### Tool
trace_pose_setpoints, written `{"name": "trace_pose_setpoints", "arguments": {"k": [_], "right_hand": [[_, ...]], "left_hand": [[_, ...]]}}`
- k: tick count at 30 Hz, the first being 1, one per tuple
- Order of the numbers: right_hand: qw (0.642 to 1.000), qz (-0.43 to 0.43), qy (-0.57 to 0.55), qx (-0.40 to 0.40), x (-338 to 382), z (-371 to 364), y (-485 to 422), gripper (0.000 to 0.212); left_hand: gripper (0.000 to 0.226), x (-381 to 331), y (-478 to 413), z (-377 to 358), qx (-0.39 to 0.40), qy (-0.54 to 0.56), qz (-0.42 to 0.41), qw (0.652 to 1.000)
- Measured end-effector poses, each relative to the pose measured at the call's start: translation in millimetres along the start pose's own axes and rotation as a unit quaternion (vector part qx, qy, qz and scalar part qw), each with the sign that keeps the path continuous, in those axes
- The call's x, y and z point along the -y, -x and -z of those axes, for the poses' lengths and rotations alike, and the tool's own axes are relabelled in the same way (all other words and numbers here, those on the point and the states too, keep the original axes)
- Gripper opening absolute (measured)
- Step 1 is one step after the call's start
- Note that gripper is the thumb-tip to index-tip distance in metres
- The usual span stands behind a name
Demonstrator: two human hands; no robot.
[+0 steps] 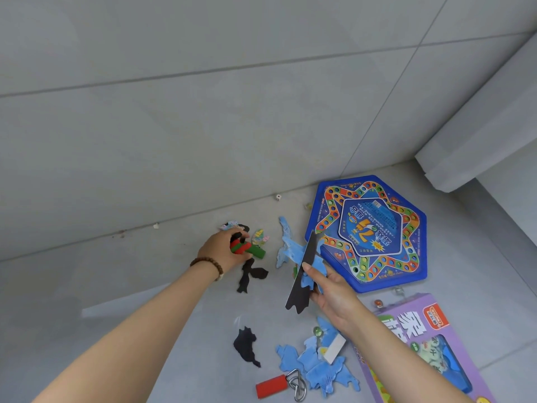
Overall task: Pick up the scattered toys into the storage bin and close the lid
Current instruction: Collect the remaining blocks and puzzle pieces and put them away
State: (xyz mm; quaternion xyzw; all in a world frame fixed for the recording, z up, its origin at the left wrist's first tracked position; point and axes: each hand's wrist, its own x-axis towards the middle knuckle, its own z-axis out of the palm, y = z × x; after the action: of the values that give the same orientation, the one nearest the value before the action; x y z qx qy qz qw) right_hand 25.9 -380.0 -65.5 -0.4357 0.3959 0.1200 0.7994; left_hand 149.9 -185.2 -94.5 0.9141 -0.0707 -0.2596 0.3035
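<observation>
While left hand grips red-green cylinders on grey tiled floor, right hand pinches blue and black flat pieces. Other toys scattered on floor near grey tiled wall: hexagonal game board, purple box, red block.

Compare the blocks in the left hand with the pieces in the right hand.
The blocks are chunky, rounded sticks; the pieces are thin, flat sheets. The blocks are red and green; the pieces are blue and black. The left hand wraps the blocks in curled fingers; the right hand pinches the pieces, which stick out well beyond it. Both are toys, each held in one hand.
</observation>
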Motion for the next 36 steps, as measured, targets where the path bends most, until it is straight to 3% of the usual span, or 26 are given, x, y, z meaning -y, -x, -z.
{"name": "trace_pose_setpoints", "arguments": {"k": [4, 9, 13, 16, 21, 27, 32, 36], "right_hand": [[1.0, 0.0, 0.014, 0.013, -1, -5, -2, 0.015], [1.0, 0.003, 0.017, 0.021, -2, -8, -2, 0.019], [0.999, 0.009, 0.025, 0.023, -1, -16, 4, 0.023], [0.998, 0.027, 0.04, 0.046, 7, -40, 20, 0.026], [0.982, 0.063, 0.104, 0.145, 36, -134, 77, 0.015], [0.916, 0.073, 0.254, 0.303, 13, -299, 198, 0.008], [0.859, 0.041, 0.34, 0.381, -92, -418, 302, 0.013], [0.841, 0.011, 0.364, 0.401, -173, -490, 355, 0.016]], "left_hand": [[0.036, -3, -6, -5, -0.001, -0.09, 0.009, 0.996], [0.03, -5, -2, -10, 0.007, -0.118, 0.001, 0.993], [0.027, -10, 21, 8, -0.01, 0.049, 0.021, 0.999], [0.019, -19, 59, 49, -0.049, 0.199, 0.041, 0.978], [0.016, -7, 163, 160, -0.106, 0.263, 0.059, 0.957], [0.009, 58, 333, 289, -0.254, 0.348, 0.117, 0.895], [0.016, 150, 472, 341, -0.365, 0.381, 0.186, 0.829], [0.028, 216, 551, 358, -0.399, 0.414, 0.242, 0.781]]}}
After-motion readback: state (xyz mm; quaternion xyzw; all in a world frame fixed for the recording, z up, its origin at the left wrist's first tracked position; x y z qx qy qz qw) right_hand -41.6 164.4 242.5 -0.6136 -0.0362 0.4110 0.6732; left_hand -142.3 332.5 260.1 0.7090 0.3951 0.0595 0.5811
